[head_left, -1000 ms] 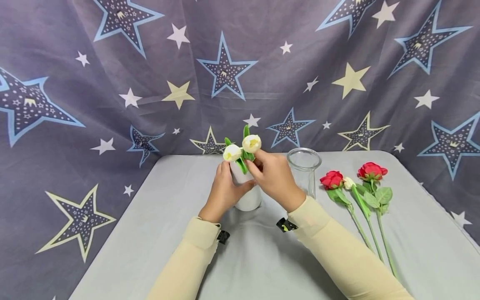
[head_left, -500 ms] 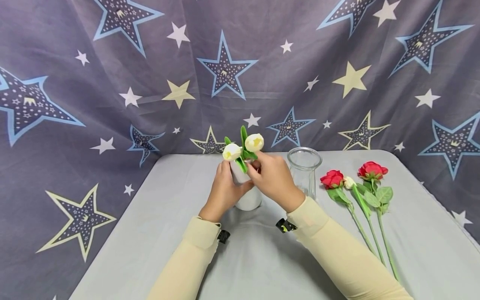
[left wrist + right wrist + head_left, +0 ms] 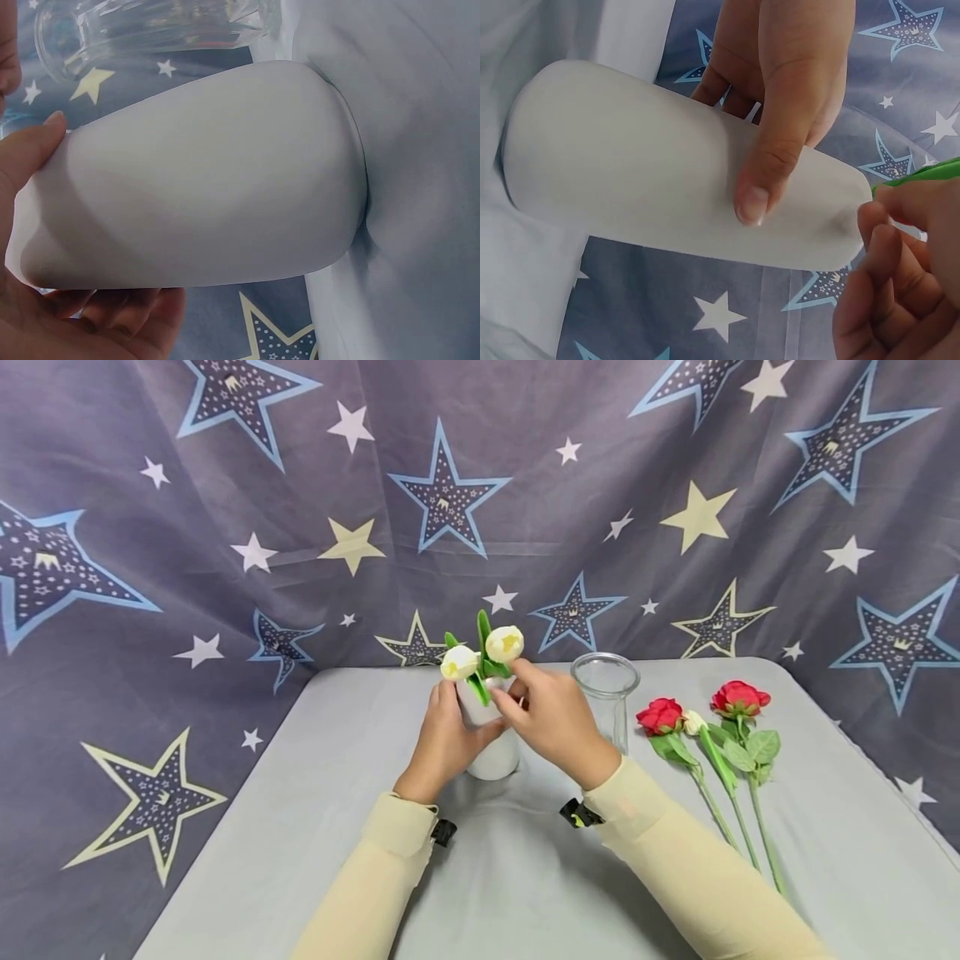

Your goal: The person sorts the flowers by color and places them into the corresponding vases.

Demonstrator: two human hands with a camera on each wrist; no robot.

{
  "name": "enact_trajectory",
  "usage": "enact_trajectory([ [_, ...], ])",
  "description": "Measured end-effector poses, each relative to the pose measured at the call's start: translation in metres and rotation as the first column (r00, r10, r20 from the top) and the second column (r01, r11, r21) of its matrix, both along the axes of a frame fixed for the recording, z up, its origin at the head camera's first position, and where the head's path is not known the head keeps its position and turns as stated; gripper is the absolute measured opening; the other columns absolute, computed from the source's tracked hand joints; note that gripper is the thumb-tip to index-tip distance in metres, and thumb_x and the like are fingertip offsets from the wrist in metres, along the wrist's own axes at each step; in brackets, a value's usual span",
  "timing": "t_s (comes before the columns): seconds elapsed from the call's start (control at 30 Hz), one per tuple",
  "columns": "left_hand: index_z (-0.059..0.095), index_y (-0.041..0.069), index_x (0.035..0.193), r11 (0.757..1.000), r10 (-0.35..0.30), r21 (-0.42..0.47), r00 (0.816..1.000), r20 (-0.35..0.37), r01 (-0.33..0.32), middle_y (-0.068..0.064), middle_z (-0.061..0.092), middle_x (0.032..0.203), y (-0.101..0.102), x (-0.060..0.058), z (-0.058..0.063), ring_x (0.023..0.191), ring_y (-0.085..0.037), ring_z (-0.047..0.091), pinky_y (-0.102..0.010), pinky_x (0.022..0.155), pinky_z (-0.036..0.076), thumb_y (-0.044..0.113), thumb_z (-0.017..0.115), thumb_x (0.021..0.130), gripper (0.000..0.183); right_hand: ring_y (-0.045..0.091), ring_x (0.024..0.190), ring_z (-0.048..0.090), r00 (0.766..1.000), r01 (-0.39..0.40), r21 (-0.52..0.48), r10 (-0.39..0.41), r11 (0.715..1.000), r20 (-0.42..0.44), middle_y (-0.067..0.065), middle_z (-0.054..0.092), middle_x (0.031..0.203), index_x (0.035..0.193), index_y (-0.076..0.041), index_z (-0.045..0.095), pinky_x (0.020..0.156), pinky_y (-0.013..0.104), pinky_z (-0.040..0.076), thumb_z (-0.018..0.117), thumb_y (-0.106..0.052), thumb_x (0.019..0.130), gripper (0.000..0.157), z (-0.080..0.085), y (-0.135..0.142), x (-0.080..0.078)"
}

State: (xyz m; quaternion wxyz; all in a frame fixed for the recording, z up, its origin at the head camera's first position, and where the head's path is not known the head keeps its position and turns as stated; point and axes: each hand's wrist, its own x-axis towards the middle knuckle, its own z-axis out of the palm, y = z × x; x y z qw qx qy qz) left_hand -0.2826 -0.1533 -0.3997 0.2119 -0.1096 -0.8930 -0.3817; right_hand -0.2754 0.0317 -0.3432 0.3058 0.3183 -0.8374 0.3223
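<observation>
Our left hand (image 3: 442, 739) gripped the white vase (image 3: 495, 758) on the grey tablecloth (image 3: 360, 727); our right hand (image 3: 558, 722) seemed to pinch a white tulip (image 3: 505, 644) just above it. Good handling meant bracing firmly, adjusting gently.

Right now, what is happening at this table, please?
A person's left hand grips a white vase on the table. The right hand is at the vase's mouth, beside two white tulips; whether it pinches one is unclear. A glass vase stands nearby; two red roses and another white tulip lie to the right.
</observation>
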Motion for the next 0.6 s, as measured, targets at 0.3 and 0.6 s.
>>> enact_trajectory([
  [0.3,0.033,0.0,0.15,1.0,0.009,-0.006,1.0,0.024,-0.009,-0.022,0.049,0.135,0.0,0.001,0.002,0.123,-0.035,0.053,-0.051,0.107,0.047,0.039,0.09,0.081,0.097,0.005,0.056,0.051,0.999,-0.025,0.017,0.025,1.0,-0.021,-0.006,0.066,0.071,0.119,-0.009,0.071,0.055,0.026,0.045,0.077,-0.022,0.095,0.029,0.004,0.013,0.01],
  [0.6,0.036,-0.001,0.148,1.0,0.003,-0.001,1.0,0.007,-0.003,-0.023,0.049,0.134,-0.001,0.001,0.001,0.119,-0.035,0.055,-0.052,0.104,0.049,0.04,0.09,0.08,0.096,0.005,0.056,0.052,0.998,-0.038,0.001,0.038,0.999,-0.042,-0.007,0.066,0.07,0.114,-0.009,0.073,0.055,0.026,0.046,0.078,-0.02,0.093,0.024,0.002,0.022,0.022],
])
